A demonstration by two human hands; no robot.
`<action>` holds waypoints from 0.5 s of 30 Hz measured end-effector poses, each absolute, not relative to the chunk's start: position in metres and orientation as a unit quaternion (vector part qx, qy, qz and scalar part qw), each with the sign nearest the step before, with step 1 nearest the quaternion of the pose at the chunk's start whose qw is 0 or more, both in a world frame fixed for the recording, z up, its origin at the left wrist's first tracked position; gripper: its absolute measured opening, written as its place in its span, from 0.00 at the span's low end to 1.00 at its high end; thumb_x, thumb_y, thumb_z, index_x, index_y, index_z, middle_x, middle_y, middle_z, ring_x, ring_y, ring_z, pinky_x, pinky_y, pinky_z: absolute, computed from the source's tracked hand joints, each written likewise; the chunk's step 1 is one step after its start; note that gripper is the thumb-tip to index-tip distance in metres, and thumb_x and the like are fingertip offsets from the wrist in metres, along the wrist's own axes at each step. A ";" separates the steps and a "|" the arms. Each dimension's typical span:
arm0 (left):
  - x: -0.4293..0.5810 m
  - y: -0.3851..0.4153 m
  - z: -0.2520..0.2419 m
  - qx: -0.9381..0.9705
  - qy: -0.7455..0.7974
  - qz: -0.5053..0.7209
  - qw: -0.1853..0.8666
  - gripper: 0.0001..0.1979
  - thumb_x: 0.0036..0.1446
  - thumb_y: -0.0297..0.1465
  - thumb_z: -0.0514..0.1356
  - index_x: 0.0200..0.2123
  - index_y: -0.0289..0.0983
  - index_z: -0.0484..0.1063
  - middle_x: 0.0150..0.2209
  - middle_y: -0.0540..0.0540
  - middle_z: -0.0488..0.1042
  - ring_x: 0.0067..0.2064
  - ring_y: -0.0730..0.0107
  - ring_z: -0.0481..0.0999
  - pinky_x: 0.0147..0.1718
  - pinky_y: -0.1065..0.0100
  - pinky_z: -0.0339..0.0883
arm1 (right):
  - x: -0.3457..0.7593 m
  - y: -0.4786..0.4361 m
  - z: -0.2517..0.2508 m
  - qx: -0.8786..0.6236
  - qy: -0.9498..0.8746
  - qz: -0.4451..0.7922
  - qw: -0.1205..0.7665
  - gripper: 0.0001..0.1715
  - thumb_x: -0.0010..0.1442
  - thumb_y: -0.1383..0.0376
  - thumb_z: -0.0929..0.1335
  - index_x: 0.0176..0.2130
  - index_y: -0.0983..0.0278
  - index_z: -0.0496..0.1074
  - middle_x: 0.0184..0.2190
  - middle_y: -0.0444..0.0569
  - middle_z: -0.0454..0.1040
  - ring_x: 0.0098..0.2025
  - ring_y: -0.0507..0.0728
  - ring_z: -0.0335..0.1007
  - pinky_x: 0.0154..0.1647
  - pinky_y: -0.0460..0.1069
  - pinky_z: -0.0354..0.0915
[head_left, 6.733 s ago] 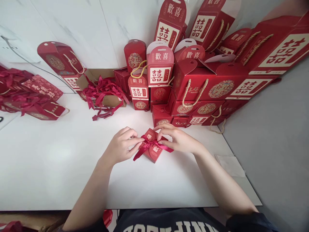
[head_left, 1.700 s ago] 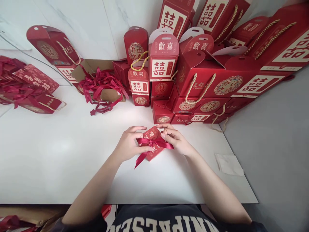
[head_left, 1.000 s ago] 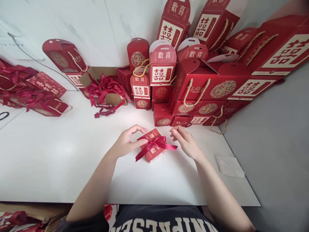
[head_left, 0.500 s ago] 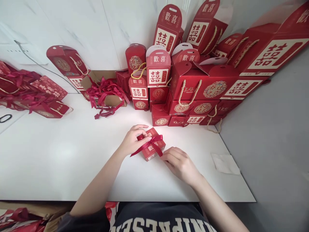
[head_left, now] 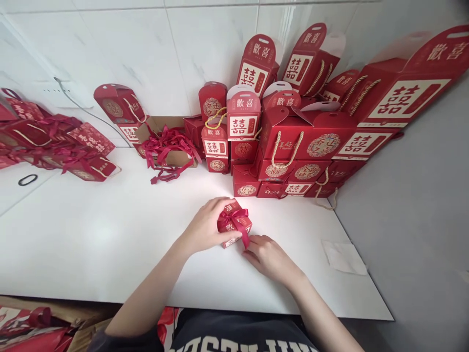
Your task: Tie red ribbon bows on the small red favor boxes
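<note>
Head view: hands, two, both mine, apart from each other. My left hand (head_left: 205,226) is clasped round the small red box (head_left: 230,228), thumb on the near side, fingers along the far edge; my right hand (head_left: 269,254) pinches a tail of the red ribbon (head_left: 236,218).
Small red box: one, resting on the counter (head_left: 91,244) in front of me, left end covered by my left hand.
Red ribbon: one, tied in a bow across its top.
Cardboard box: one (head_left: 179,159), open, heaped with loose ribbons (head_left: 168,144), count unclear; some trail onto the counter.
Stack of red boxes: one (head_left: 315,142), beyond my right hand, screening the lower wall; overlap prevents an exact count.
Pile of beribboned boxes: one (head_left: 58,142), far left, likewise overlapping.
White sheet: one (head_left: 344,256), right.
Black ring: one (head_left: 21,182), left.
Cord: one (head_left: 69,101), along the wall.
</note>
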State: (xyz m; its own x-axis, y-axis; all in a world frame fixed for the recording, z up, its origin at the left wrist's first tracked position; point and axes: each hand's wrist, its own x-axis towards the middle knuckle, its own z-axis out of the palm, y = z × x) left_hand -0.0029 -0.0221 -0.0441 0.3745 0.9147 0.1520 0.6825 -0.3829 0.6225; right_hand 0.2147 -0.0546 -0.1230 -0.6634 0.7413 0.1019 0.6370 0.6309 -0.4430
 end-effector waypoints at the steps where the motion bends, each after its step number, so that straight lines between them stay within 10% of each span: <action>1: -0.002 -0.026 -0.044 0.803 0.495 0.229 0.239 0.33 0.50 0.40 0.67 0.59 0.46 0.62 0.61 0.44 0.63 0.61 0.55 0.65 0.60 0.56 0.62 | 0.215 -0.055 -0.125 -0.389 -0.887 0.198 0.147 0.04 0.64 0.67 0.65 0.37 0.63 0.71 0.35 0.49 0.74 0.36 0.58 0.71 0.40 0.53 0.66; 11: -0.075 -0.041 -0.042 0.719 0.625 0.230 0.198 0.32 0.52 0.41 0.63 0.61 0.44 0.63 0.59 0.42 0.67 0.58 0.53 0.69 0.56 0.56 0.66 | 0.215 -0.058 -0.136 -0.408 -0.854 0.265 0.184 0.06 0.65 0.70 0.63 0.35 0.62 0.68 0.33 0.47 0.72 0.35 0.58 0.69 0.40 0.54 0.66; 15: -0.170 -0.031 -0.029 0.585 0.764 0.188 0.200 0.37 0.49 0.49 0.63 0.60 0.41 0.64 0.48 0.45 0.76 0.42 0.56 0.78 0.39 0.60 0.74 | 0.214 -0.057 -0.135 -0.410 -0.851 0.270 0.186 0.06 0.64 0.70 0.64 0.35 0.61 0.68 0.32 0.47 0.72 0.34 0.57 0.69 0.39 0.53 0.66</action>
State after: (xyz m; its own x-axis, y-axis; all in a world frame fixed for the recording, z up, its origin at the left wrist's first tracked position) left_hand -0.1705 -0.0311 -0.0286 -0.2368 0.9679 -0.0849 0.8177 0.2457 0.5206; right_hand 0.2145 -0.0574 -0.1348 -0.5940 0.7988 0.0955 0.5973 0.5175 -0.6128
